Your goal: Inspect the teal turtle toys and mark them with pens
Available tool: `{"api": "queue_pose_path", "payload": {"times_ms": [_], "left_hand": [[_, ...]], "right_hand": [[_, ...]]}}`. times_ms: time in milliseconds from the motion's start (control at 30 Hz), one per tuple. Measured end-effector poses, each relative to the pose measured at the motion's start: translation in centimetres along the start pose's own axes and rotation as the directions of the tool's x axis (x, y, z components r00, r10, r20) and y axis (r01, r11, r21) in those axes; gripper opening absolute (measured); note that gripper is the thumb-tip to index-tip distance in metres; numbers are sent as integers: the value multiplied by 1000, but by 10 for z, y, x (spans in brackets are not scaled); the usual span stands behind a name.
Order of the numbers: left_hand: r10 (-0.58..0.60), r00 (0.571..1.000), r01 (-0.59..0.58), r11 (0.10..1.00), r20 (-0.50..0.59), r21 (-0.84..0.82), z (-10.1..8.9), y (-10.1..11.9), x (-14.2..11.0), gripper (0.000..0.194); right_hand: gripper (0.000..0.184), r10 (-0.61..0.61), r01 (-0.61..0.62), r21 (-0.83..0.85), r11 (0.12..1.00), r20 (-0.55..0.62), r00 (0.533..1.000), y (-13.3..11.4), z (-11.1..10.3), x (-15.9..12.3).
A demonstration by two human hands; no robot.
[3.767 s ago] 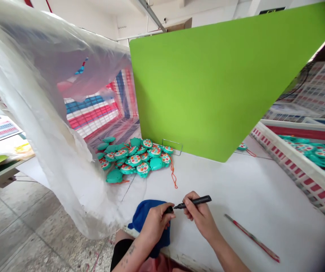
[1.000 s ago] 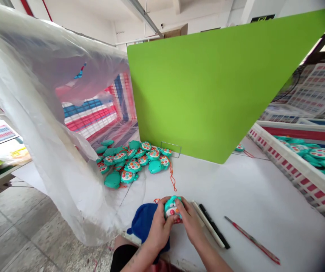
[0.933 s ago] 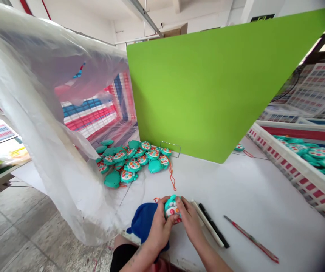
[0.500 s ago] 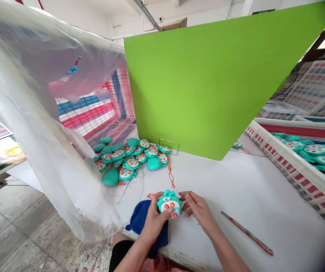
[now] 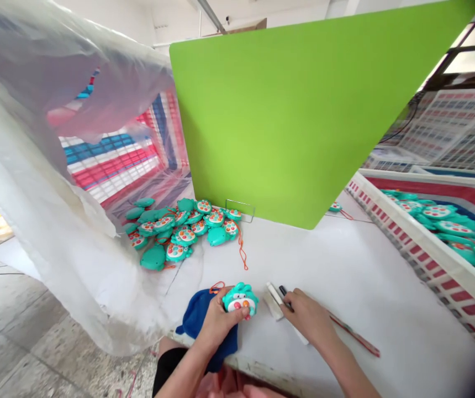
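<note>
My left hand [image 5: 217,315] is closed around a turquoise animal-shaped toy [image 5: 241,298] with a white face and red and orange buttons. An orange cord loop [image 5: 217,287] shows behind that hand, and a dark blue cloth [image 5: 196,315] lies under the forearm. To the right, my right hand [image 5: 306,314] is low over the table, its fingers closed on a black-ended marker pen [image 5: 284,292]. A white pen [image 5: 274,292] lies against its fingertips, beside a small whitish block [image 5: 274,308]. Part of the marker is hidden by the hand.
Several similar toys [image 5: 185,236] are heaped at the back left, before a green board [image 5: 287,121]. A white basket [image 5: 420,265] of toys stands at the right. A thin red-and-grey tool [image 5: 355,337] lies right of my hand. Plastic sheeting [image 5: 96,265] hangs at left.
My right hand has left the toy's side and moved down and right onto the pens, uncovering them. My left hand still holds the toy, now tilted differently. The view has shifted slightly.
</note>
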State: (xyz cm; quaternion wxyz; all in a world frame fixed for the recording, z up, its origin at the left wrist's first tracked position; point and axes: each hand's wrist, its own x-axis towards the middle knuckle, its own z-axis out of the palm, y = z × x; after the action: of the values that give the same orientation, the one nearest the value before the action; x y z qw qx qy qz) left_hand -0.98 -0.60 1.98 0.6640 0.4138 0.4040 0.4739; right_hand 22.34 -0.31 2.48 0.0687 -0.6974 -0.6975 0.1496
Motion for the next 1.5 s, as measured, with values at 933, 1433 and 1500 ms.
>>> {"api": "queue_pose_path", "payload": {"times_ms": [933,1433,1500], "left_hand": [[-303,830,364,930,468,-44,31,45,-37,41],[-47,980,-8,961,-192,-275,36,44,-29,41],[-45,979,-9,965,-200,-263,39,46,-30,42]], "right_hand": [[26,-224,-92,995,44,100,970,-89,-26,22],[15,-37,319,945,75,-317,948,-89,-24,-18],[12,-50,379,920,98,-376,925,-95,-21,-21]]}}
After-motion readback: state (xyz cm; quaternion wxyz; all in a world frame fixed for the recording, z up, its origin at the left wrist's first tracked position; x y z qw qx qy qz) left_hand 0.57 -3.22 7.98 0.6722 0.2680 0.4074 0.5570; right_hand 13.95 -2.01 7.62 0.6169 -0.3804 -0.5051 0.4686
